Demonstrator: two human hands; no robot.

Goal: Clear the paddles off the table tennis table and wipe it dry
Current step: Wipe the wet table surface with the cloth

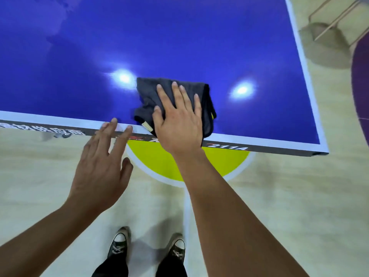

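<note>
The blue table tennis table [179, 37] with its white border fills the upper part of the head view. A dark grey cloth [187, 90] lies crumpled on it near the front edge. My right hand [177, 120] presses flat on the cloth, fingers straight and spread. My left hand [101, 162] hovers at the table's front edge, fingers straight, fingertips touching the white border. No paddle is in view.
The table's right corner [321, 150] is close on the right. Metal legs of a stand [329, 23] rise from the floor beyond the right edge. A yellow floor marking [163, 162] lies under the table's edge. My two shoes [147, 246] stand below.
</note>
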